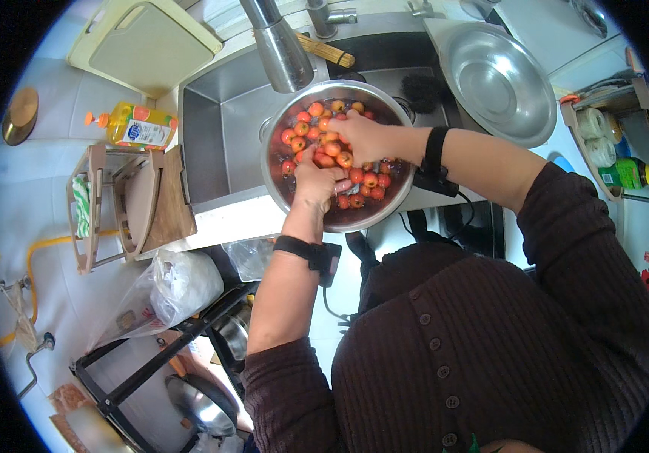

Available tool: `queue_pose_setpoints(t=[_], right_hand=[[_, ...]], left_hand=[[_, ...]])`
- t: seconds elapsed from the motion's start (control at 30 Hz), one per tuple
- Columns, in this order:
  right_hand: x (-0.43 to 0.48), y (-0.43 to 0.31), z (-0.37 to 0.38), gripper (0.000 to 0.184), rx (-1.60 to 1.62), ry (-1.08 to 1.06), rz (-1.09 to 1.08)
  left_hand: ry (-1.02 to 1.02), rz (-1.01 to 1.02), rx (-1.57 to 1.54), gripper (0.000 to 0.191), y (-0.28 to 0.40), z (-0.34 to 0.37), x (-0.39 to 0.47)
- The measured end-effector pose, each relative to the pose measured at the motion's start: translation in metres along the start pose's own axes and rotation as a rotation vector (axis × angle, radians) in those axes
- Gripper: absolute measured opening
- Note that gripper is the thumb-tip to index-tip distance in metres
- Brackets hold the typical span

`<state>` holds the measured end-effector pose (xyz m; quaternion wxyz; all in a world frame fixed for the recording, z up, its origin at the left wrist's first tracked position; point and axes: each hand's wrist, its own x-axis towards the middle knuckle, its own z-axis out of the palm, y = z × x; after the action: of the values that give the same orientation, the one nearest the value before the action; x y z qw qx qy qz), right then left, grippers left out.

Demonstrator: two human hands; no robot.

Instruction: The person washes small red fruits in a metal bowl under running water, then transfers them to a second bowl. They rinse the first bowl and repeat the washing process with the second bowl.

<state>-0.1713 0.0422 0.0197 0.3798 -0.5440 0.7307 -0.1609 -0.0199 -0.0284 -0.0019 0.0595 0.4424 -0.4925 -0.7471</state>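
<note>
A round stainless steel basin (403, 195) rests over the sink and holds water with many small red and orange fruits (370, 179), which look like hawthorn or crab apples. My left hand (318, 178) is in the basin, its fingers spread among the fruits and partly under them. Reaching in from the right, my right hand (358, 136) lies over the fruits with its fingers curved down, the fingertips partly hidden. Several fruits sit between the two hands. Whether either hand grips a fruit cannot be told.
The sink faucet (293, 68) hangs just above the basin's back rim. A bamboo brush (327, 50) lies behind it. An empty metal bowl (494, 85) stands at the right. At the left are a dish soap bottle (142, 125), a cutting board (151, 51) and a board rack (95, 198).
</note>
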Motion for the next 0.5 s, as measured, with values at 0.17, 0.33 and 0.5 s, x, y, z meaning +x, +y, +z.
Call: queue_pose_setpoints(t=[0.17,0.33,0.5], right_hand=[[-0.002,-0.007,-0.022,0.082,0.414,-0.089,-0.060],[-0.020,-0.001,-0.049,0.085,0.124,0.009,-0.076],[-0.067,0.002,-0.010,0.078,-0.577,-0.137,-0.093]], left_hand=[[-0.127,-0.014,-0.158,0.064,0.029,-0.009,-0.012],[-0.057,0.055,0.180,0.077,0.040,-0.028,-0.038],[0.076,0.201,1.374,0.127,0.007,-0.016,-0.049]])
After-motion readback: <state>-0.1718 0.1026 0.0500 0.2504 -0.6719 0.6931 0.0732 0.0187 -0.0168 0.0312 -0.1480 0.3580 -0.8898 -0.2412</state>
